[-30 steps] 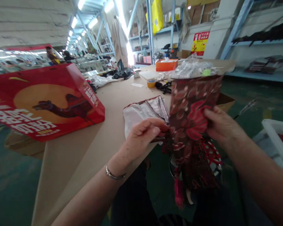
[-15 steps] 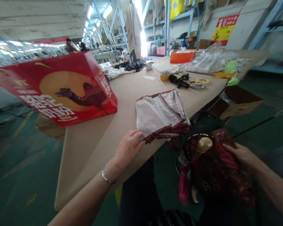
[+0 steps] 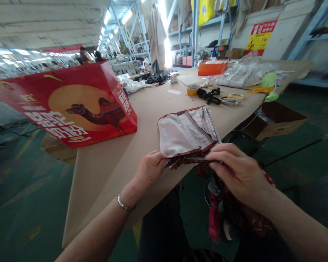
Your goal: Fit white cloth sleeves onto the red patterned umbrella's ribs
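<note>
A stack of flat fabric pieces (image 3: 184, 133), white lining up with dark red patterned edges, lies at the near edge of the brown table (image 3: 153, 105). My left hand (image 3: 149, 169) pinches the stack's near left corner. My right hand (image 3: 236, 173) has its fingers closed on the stack's near right edge. Below my right arm, dark red patterned fabric (image 3: 235, 214) with a pink tassel lies in my lap, partly hidden by the arm.
A large red bag with a camel print (image 3: 71, 105) stands on the table's left. Tape rolls (image 3: 192, 90), black clips (image 3: 209, 95), an orange box (image 3: 211, 67) and clear plastic packets (image 3: 246, 72) lie further back. An open cardboard box (image 3: 278, 118) sits on the floor at right.
My right hand put the dark red patterned piece down into my lap, then rose to the stack's near right edge. My left hand moved from that piece to the stack's corner.
</note>
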A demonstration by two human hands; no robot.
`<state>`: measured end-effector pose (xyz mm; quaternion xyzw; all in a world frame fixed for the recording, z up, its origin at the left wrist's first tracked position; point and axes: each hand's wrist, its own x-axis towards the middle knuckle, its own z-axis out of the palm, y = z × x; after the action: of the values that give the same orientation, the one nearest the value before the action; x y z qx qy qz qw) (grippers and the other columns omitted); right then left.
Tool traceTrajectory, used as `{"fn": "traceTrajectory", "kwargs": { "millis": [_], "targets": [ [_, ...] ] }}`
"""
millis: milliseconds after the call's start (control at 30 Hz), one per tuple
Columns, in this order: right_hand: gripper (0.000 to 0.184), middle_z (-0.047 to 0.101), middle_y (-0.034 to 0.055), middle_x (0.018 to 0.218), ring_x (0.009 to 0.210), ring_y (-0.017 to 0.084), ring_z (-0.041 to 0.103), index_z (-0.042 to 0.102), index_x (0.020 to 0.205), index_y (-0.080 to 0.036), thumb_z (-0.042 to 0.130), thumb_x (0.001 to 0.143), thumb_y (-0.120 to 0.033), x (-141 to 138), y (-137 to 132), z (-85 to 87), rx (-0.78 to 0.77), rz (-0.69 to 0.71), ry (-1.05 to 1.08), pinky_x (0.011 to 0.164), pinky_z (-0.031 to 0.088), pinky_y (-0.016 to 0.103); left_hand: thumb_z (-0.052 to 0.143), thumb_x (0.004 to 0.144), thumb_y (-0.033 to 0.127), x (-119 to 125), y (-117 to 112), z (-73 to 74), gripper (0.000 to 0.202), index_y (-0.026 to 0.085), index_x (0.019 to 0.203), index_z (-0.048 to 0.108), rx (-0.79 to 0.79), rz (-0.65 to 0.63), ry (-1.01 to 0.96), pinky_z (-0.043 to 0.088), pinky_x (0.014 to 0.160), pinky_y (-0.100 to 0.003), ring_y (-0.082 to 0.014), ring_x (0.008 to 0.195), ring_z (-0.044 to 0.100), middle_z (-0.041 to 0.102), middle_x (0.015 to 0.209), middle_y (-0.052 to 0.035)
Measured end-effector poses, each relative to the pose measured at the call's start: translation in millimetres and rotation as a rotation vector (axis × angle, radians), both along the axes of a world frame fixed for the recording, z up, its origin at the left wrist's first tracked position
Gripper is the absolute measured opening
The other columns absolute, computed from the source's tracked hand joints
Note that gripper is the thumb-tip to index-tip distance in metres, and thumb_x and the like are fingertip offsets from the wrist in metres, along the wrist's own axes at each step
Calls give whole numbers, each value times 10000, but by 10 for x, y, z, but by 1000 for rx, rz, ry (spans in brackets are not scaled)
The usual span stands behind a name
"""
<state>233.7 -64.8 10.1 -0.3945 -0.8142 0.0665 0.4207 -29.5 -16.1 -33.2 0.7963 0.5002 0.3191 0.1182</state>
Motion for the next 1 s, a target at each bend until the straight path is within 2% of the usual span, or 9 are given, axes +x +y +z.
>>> {"fn": "traceTrajectory", "kwargs": {
  "millis": [67, 167, 333, 500, 600, 700, 800, 900, 1000],
  "targets": [
    [141, 622, 54, 967, 954, 198, 549, 629, 981, -204, 520, 897, -234, -368, 235, 53, 17, 111, -210, 860, 465, 351, 590, 775, 156, 21, 12, 73, 135, 180, 664, 663, -11, 15, -57, 405, 585, -214, -119, 613, 570, 622, 650, -7],
    [165, 623, 88, 965, 968, 241, 534, 654, 935, -159, 563, 876, -284, -768, 578, 26, 39, 90, -481, 856, 446, 384, 626, 741, 170, 17, 34, 150, 125, 180, 617, 632, -32, 14, -120, 400, 587, -218, -117, 606, 543, 591, 621, 8],
    [174, 629, 155, 914, 931, 279, 560, 670, 826, -106, 497, 840, -95, -860, 900, 52, 27, -46, -676, 800, 452, 405, 596, 759, 186, -63, 60, 182, 147, 181, 613, 585, 40, 33, -160, 380, 584, -225, -118, 614, 500, 543, 625, 12],
    [308, 630, 193, 986, 881, 284, 609, 649, 1011, -105, 400, 835, -59, -605, 1010, 160, -119, -319, -488, 780, 475, 442, 545, 726, 130, -39, 102, 150, 116, 176, 620, 554, 103, 214, -146, 359, 548, -223, -110, 585, 485, 522, 623, 17],
    [443, 674, 145, 947, 883, 293, 634, 575, 1191, -136, 453, 770, -78, -543, 960, 116, -212, -300, -260, 846, 466, 476, 533, 718, 146, 41, 142, 136, 70, 180, 663, 561, 11, 276, -267, 319, 471, -203, -94, 495, 443, 471, 525, 48],
    [513, 675, 101, 1068, 1008, 259, 613, 535, 1244, -157, 417, 750, -82, -557, 862, -68, -268, -154, 73, 924, 462, 418, 552, 725, 199, 148, 143, 203, 42, 182, 762, 541, -136, 228, -734, 342, 404, -166, -84, 454, 475, 497, 540, 62],
    [538, 650, 93, 1152, 1098, 247, 573, 506, 1277, -153, 399, 753, -97, -596, 791, -280, -342, -61, 232, 968, 448, 413, 629, 702, 233, 264, 83, 364, 175, 202, 828, 511, -160, 130, -1182, 486, 463, -187, -98, 581, 580, 574, 694, 50],
    [581, 614, 104, 1221, 1145, 241, 549, 443, 1348, -146, 396, 770, -111, -616, 770, -371, -377, -37, 315, 1009, 419, 415, 685, 702, 257, 355, -33, 530, 217, 218, 818, 505, -213, -4, -1326, 561, 582, -236, -97, 658, 614, 593, 748, 54],
    [617, 591, 111, 1254, 1164, 235, 538, 412, 1375, -137, 395, 758, -118, -602, 757, -349, -383, 28, 383, 1024, 409, 412, 675, 741, 283, 397, -211, 618, 171, 231, 840, 546, -150, -61, -1239, 529, 538, -215, -99, 607, 603, 613, 744, 42]
  ]
}}
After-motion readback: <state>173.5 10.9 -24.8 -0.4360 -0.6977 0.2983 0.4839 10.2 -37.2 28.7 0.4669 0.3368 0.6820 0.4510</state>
